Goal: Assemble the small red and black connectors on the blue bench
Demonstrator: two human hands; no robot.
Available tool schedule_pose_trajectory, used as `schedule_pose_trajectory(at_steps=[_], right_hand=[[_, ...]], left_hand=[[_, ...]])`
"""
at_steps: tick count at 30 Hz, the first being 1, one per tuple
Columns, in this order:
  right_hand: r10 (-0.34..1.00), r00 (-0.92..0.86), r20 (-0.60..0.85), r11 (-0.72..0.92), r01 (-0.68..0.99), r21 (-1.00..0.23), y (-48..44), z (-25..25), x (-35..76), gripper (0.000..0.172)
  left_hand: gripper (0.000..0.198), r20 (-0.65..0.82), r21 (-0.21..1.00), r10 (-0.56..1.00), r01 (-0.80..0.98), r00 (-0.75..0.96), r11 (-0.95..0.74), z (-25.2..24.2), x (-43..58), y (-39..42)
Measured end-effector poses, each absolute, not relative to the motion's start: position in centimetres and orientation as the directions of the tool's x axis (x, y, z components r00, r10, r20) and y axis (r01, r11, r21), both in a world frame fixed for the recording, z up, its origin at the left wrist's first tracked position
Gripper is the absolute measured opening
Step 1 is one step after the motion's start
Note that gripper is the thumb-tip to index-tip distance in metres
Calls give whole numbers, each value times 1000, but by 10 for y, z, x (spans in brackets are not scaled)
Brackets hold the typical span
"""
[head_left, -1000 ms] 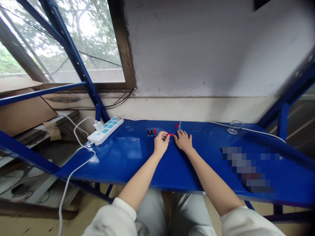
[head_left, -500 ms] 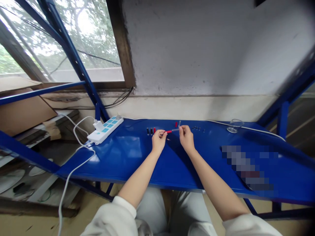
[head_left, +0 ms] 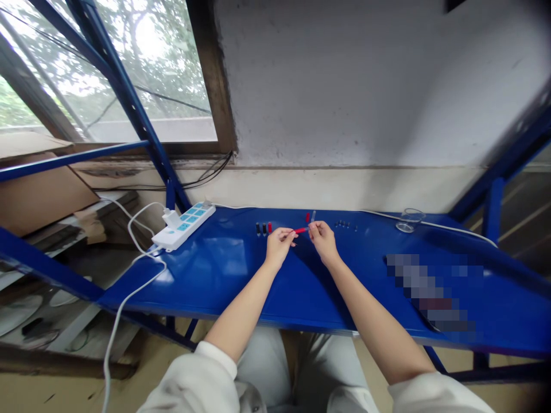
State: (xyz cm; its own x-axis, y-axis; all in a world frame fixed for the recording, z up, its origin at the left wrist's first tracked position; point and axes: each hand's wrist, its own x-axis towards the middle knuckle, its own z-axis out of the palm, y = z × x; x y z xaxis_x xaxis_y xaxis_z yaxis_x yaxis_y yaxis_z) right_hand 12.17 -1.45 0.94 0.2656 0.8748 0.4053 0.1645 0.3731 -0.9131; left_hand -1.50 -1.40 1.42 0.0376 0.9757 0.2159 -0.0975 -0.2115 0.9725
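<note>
My left hand (head_left: 279, 248) pinches a slim red tube (head_left: 300, 230), lying roughly level above the blue table (head_left: 232, 281). At its right end, the fingers of my right hand (head_left: 325, 242) are closed on a thin clear tube, mostly covered by the fingertips and lined up with the red one. Whether the clear tube sits inside the red one I cannot tell. Just left of my left hand stand two black tubes (head_left: 264, 229) and a red cap-like piece (head_left: 270, 227). Behind my hands are another red piece (head_left: 307, 217) and a clear tube (head_left: 314, 215).
Several small dark parts (head_left: 342, 223) lie right of my right hand. Farther right is a clear glass cup (head_left: 405, 227) beside a white cable. A white power strip (head_left: 185, 228) rests at the table's left end. A blurred-out object (head_left: 426, 292) lies front right.
My hands have come closer together. Less of the clear tube shows between them, and more of the red tube is visible beyond my left fingertips.
</note>
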Motion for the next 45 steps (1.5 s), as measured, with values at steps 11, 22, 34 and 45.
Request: schedule_pose_trajectory(at_steps=[11, 22, 34, 45], right_hand=[[925, 181, 335, 242, 399, -884, -21, 13, 116, 29], [933, 128, 337, 230, 508, -830, -27, 15, 116, 36], [896, 70, 439, 232, 769, -595, -35, 26, 120, 40], [873, 116, 474, 363, 494, -790, -35, 24, 117, 38]], left_hand=[[27, 294, 955, 952, -56, 88, -290, 12, -13, -17], [21, 410, 886, 905, 188, 113, -425, 12, -11, -22], [16, 454, 837, 885, 291, 102, -463, 16, -14, -17], [19, 438, 494, 739, 550, 512, -674, 94, -25, 7]])
